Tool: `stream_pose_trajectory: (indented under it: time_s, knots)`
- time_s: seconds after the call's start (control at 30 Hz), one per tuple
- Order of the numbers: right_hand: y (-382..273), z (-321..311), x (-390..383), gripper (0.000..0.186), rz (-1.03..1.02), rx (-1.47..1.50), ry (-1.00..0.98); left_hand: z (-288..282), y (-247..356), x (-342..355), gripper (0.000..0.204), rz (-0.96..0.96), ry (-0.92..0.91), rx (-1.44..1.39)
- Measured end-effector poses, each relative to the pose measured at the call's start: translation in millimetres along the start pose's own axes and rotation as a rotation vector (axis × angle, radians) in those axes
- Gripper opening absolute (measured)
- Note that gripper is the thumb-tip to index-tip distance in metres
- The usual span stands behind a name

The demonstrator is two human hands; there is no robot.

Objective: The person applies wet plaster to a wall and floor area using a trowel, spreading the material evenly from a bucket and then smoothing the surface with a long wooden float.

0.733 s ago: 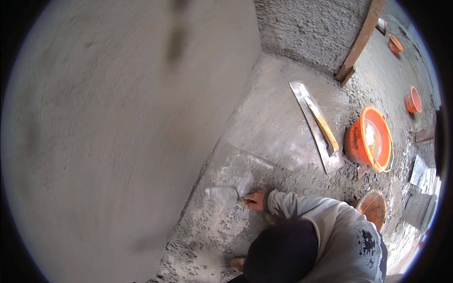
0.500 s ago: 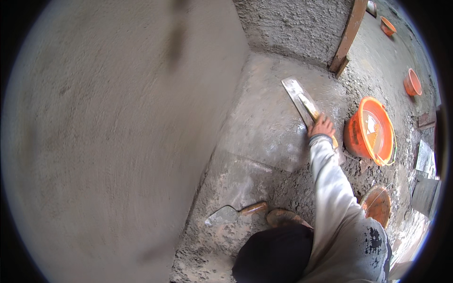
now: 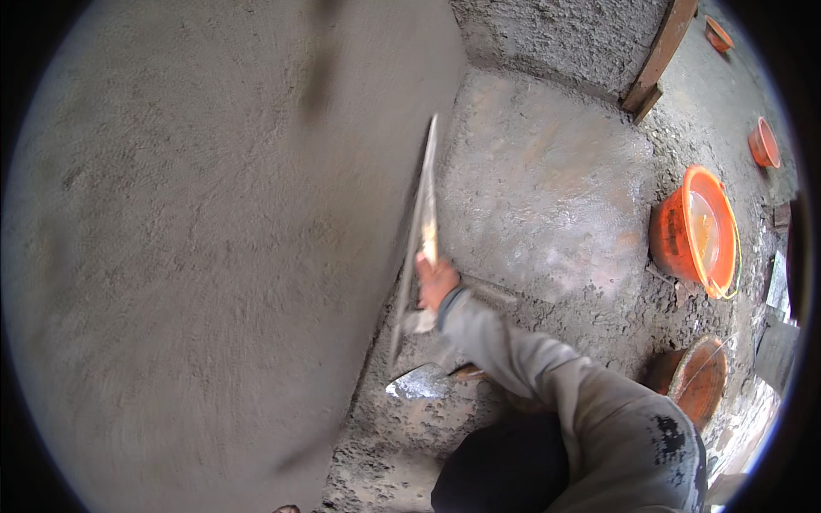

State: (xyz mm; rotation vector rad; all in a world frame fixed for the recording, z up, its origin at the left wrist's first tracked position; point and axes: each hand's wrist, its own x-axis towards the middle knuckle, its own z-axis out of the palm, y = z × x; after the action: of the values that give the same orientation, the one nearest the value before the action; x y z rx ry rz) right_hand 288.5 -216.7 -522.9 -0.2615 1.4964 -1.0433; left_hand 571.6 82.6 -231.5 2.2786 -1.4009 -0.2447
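Note:
My right hand (image 3: 436, 280) is closed round the handle of a long metal plastering trowel (image 3: 430, 192). The trowel is tilted up on its side, its blade along the foot of the grey plastered wall (image 3: 214, 256); whether the whole face touches cannot be seen. Below that hand a pointed trowel (image 3: 419, 382) lies on the rough floor, its wooden handle partly hidden by my sleeve. At the lower edge a small brownish tip (image 3: 287, 510) shows against the wall, perhaps part of my left hand; too little is visible to tell.
An orange bucket (image 3: 670, 244) with murky liquid stands to the right of the smooth wet floor patch (image 3: 547, 179). Nearer is a mud-coated bucket (image 3: 701, 385). Smaller orange buckets (image 3: 764, 143) stand far right. A wooden board (image 3: 660, 56) edges the rough far wall (image 3: 556, 43).
My right hand has swung left with the plastering trowel, from the wet floor patch to the wall's base, and the blade has turned from flat to on its side. The view has shifted slightly.

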Motion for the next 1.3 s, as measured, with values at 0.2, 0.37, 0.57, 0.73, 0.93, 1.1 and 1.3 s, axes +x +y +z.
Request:
stream_pose_trajectory:
  time_s: [0.2, 0.37, 0.57, 0.73, 0.93, 1.1, 1.3]
  knots:
    - [50, 50, 61, 0.049, -0.258, -0.045, 0.145, -12, -43, -17, 0.006, -0.122, -0.032, 0.084]
    - [37, 34, 120, 0.049, -0.129, 0.052, -0.028, -33, -58, -39, 0.008, -0.276, 0.011, 0.015]
    - [59, 55, 25, 0.052, -0.153, 0.084, 0.015, -35, -69, -46, 0.007, -0.359, 0.031, -0.108]
    - [38, 53, 45, 0.051, -0.235, 0.003, 0.126, -28, -69, -40, 0.008, -0.338, -0.017, -0.09]
    - [-78, -36, 165, 0.049, -0.137, 0.26, -0.106, -36, -81, -44, 0.01, -0.373, 0.028, -0.123]
    - [-113, -163, 130, 0.058, -0.472, -0.253, 0.258, -39, -110, -54, 0.006, -0.453, 0.014, -0.197]
    - [-131, -256, 164, 0.043, -0.402, -1.27, 0.416, -37, -118, -55, 0.006, -0.458, -0.033, -0.322]
